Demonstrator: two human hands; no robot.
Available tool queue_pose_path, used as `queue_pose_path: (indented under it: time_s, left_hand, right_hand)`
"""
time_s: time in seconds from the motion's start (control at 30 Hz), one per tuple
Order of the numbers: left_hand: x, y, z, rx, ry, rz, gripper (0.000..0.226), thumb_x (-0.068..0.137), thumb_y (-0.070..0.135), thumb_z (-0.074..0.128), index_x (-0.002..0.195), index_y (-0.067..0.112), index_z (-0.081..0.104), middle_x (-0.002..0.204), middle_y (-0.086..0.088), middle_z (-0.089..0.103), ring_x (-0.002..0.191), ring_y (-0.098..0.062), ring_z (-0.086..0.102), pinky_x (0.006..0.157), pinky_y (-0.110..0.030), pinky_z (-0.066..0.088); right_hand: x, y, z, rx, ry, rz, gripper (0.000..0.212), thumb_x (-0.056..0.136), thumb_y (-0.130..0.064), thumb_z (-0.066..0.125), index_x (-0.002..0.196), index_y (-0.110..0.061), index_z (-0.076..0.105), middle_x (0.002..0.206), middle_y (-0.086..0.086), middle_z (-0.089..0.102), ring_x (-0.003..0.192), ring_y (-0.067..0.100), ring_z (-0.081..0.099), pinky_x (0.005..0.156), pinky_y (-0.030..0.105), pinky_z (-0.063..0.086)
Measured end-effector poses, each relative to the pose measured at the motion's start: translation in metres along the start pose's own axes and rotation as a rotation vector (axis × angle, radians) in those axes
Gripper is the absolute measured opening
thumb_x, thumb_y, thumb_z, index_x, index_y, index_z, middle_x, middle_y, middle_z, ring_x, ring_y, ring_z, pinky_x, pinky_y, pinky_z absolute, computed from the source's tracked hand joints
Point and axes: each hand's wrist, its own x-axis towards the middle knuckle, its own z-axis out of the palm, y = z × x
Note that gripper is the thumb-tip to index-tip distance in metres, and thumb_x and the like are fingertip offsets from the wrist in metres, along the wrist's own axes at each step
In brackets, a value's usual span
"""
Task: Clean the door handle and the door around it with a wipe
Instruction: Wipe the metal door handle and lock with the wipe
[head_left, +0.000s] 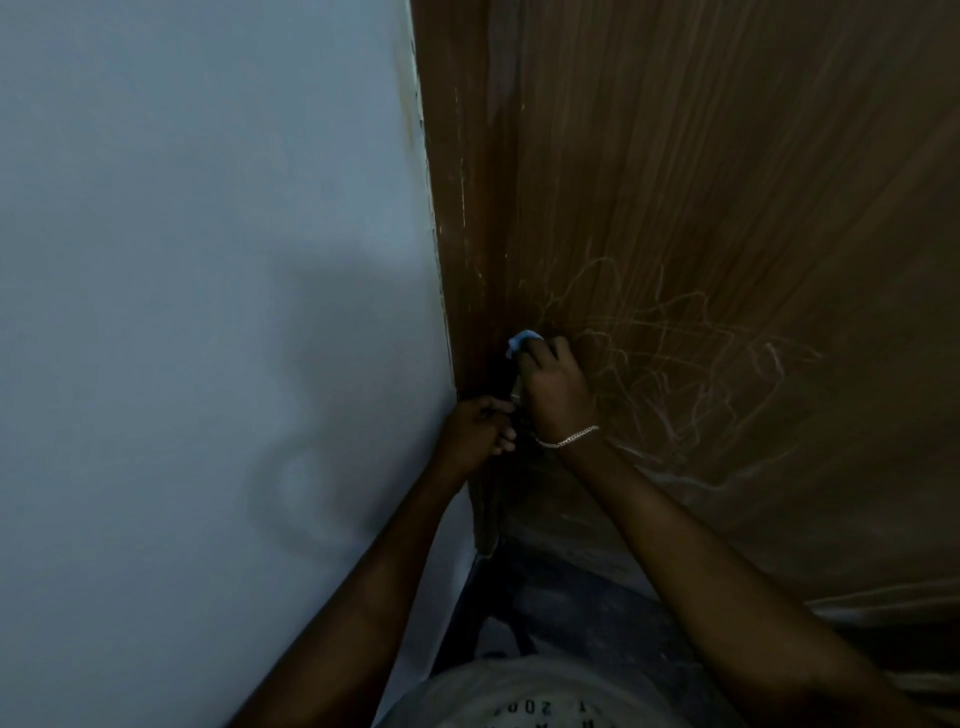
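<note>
A brown wooden door (701, 208) fills the right side, with pale chalk-like scribbles on it. My right hand (553, 387), a chain bracelet on its wrist, presses a light blue wipe (522, 340) against the door near its left edge. A dark door handle (506, 382) shows only partly between my hands. My left hand (480, 428) is closed at the door's edge just below the handle; what it grips is too dark to tell.
A pale blue-grey wall (208, 312) takes up the left half and meets the brown door frame (457, 208). Dark floor (561, 608) lies below, and my light shirt shows at the bottom edge.
</note>
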Motion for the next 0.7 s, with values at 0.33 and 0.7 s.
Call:
queue_pose_path:
  time_s: [0.33, 0.7]
  left_hand:
    - [-0.003, 0.003, 0.002, -0.015, -0.004, -0.018, 0.026, 0.101, 0.008, 0.043, 0.120, 0.003, 0.061, 0.079, -0.008, 0.064, 0.065, -0.017, 0.060, 0.064, -0.026, 0.048]
    - [-0.007, -0.003, -0.002, -0.033, 0.001, -0.026, 0.028, 0.101, 0.009, 0.043, 0.121, 0.002, 0.062, 0.080, -0.008, 0.064, 0.067, -0.017, 0.062, 0.067, -0.027, 0.049]
  right_hand:
    - [-0.008, 0.005, 0.000, 0.185, 0.028, 0.275, 0.032, 0.078, 0.002, 0.069, 0.109, -0.004, 0.063, 0.101, 0.015, 0.061, 0.082, 0.029, 0.063, 0.061, 0.033, 0.053]
    - [-0.019, 0.001, 0.017, 0.410, 0.068, 0.626, 0.009, 0.088, -0.007, 0.061, 0.087, -0.015, 0.062, 0.087, 0.005, 0.068, 0.075, 0.018, 0.066, 0.061, 0.019, 0.039]
